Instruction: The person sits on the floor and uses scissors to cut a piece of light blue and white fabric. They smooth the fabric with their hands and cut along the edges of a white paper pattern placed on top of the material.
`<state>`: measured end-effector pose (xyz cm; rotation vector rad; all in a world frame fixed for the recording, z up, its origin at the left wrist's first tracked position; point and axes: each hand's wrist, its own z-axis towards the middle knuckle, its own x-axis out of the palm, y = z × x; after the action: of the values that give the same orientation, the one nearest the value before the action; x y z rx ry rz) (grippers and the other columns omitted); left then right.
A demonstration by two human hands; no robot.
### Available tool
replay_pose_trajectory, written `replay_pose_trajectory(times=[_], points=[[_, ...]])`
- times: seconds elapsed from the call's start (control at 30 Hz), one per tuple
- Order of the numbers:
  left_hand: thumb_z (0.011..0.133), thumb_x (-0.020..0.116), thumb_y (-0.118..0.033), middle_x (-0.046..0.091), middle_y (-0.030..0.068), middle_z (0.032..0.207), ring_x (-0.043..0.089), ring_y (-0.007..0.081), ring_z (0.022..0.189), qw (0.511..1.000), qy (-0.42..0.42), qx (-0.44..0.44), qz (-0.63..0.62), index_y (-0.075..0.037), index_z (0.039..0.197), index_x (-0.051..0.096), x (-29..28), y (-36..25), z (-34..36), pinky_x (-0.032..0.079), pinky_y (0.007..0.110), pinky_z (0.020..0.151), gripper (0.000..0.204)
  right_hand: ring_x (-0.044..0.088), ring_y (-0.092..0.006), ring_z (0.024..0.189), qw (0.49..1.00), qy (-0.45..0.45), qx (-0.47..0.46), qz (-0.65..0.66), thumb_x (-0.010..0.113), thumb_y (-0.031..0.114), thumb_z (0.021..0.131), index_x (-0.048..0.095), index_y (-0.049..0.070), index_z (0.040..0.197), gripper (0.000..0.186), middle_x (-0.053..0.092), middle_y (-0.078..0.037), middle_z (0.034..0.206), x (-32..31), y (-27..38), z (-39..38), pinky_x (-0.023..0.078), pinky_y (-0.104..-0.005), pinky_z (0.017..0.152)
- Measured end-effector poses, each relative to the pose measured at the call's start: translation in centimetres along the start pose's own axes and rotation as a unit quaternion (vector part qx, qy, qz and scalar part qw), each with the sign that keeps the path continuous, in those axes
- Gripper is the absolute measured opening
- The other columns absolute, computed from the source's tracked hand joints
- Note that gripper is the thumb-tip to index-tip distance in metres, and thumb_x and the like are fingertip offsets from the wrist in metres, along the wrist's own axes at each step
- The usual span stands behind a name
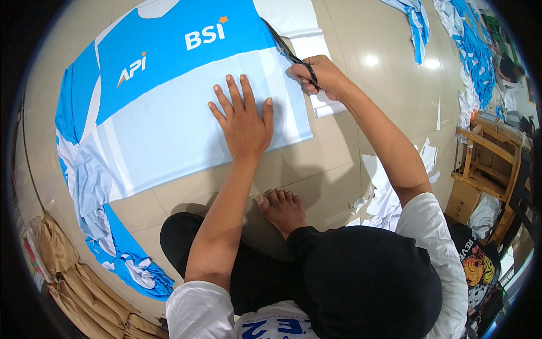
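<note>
A printed blue, pale blue and white fabric sheet [155, 90] lies spread on the tiled floor, its bundled left part trailing toward me. My left hand [243, 124] rests palm down on the pale blue band, fingers spread and holding nothing. My right hand [316, 79] grips black scissors [282, 42] at the sheet's right side, the blades along the edge of the bright blue area. A white piece [327, 107] lies under and beside that edge. My bare foot [279, 212] is just below the sheet.
White scraps [381, 192] lie at my right. Blue and white fabric [474, 62] is heaped at the upper right, with another strip [418, 28] nearby. A wooden stool [485, 161] and a cardboard box [463, 206] stand at the right. Brown folded material [84, 288] is at the lower left.
</note>
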<state>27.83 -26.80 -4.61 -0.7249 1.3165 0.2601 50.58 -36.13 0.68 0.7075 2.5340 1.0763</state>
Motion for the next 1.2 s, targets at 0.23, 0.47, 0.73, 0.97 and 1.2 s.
replay_pose_trajectory(times=[0.23, 0.47, 0.73, 0.97, 1.2], points=[[0.114, 0.047, -0.051, 0.023, 0.0249, 0.18, 0.012, 0.0543, 0.166, 1.0, -0.004, 0.001, -0.002, -0.004, 0.172, 0.031, 0.0, -0.1, 0.0, 0.011, 0.075, 0.129, 0.077, 0.046, -0.0083, 0.044, 1.0, -0.011, 0.008, 0.017, 0.081, 0.023, 0.089, 0.059, 0.008, 0.07, 0.033, 0.053, 0.001, 0.058, 0.5, 0.0, -0.1, 0.037, -0.0267, 0.047], [0.114, 0.048, -0.051, 0.025, 0.0255, 0.179, 0.015, 0.0548, 0.165, 1.0, -0.012, 0.007, 0.008, -0.003, 0.171, 0.033, -0.2, 0.0, 0.1, 0.014, 0.075, 0.128, 0.076, 0.045, -0.0092, 0.047, 0.999, -0.02, 0.008, 0.032, 0.081, 0.026, 0.09, 0.058, 0.008, 0.071, 0.034, 0.052, 0.001, 0.061, 1.7, 1.4, 0.1, 0.035, -0.0277, 0.047], [0.113, 0.049, -0.049, 0.023, 0.0251, 0.179, 0.012, 0.0536, 0.166, 1.0, -0.003, 0.001, -0.009, -0.004, 0.172, 0.031, -0.3, -0.1, 0.0, 0.009, 0.075, 0.129, 0.077, 0.047, -0.0084, 0.05, 0.999, -0.029, 0.012, 0.041, 0.08, 0.027, 0.092, 0.056, 0.01, 0.072, 0.035, 0.052, 0.001, 0.064, 2.2, 1.8, 0.8, 0.035, -0.0262, 0.047], [0.113, 0.049, -0.049, 0.022, 0.0247, 0.179, 0.01, 0.0533, 0.166, 1.0, 0.0, 0.0, -0.017, -0.004, 0.172, 0.03, -0.3, -0.1, 0.0, 0.008, 0.074, 0.13, 0.077, 0.047, -0.0081, 0.05, 0.998, -0.042, 0.013, 0.036, 0.08, 0.026, 0.091, 0.058, 0.011, 0.073, 0.033, 0.053, 0.002, 0.064, 2.4, 1.6, 1.1, 0.036, -0.0258, 0.045], [0.113, 0.049, -0.049, 0.023, 0.0251, 0.179, 0.011, 0.0531, 0.166, 1.0, -0.002, -0.001, -0.018, -0.004, 0.172, 0.031, -0.3, -0.1, 0.0, 0.009, 0.074, 0.13, 0.077, 0.048, -0.0078, 0.049, 0.998, -0.04, 0.009, 0.042, 0.082, 0.024, 0.09, 0.059, 0.01, 0.072, 0.032, 0.054, 0.002, 0.063, 2.5, 1.3, 1.4, 0.037, -0.025, 0.043]])
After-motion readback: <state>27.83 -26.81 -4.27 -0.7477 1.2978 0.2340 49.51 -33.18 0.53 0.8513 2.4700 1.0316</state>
